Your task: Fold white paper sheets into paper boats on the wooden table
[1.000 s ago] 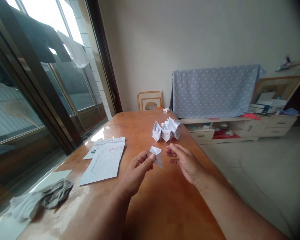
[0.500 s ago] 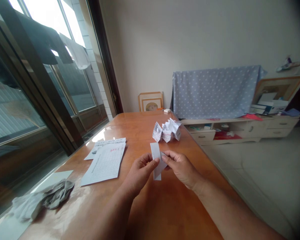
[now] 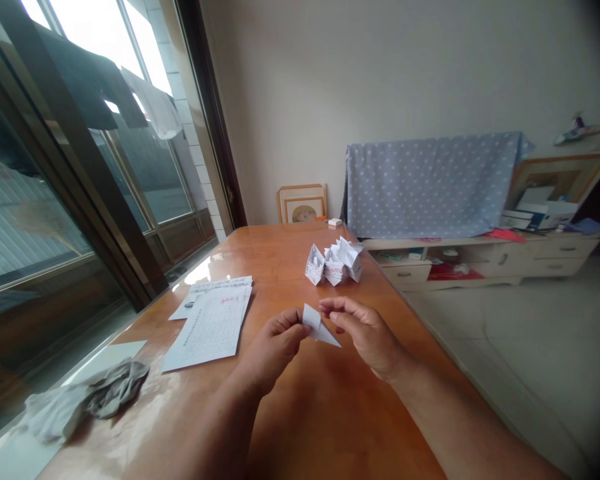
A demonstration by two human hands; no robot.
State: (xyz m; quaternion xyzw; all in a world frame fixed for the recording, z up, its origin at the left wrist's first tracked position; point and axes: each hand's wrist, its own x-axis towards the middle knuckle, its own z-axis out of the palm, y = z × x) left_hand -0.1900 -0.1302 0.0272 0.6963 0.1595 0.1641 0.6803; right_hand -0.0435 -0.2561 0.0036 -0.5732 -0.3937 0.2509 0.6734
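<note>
Presently, folded paper (image 3: pixel 325 335) held one-handed above the table (image 3: pixel 325 420)
Left hand (image 3: pixel 280 339) pinches the paper, nearer the table's right edge than its left; right hand (image 3: pixel 364 331) sits just beside, half open, gripping nothing; a slack left pinch could let the layers spring open or slip askew

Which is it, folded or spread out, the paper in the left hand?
Folded: the white paper in the left hand comes to a sharp point, with one flap lying across another.
</note>
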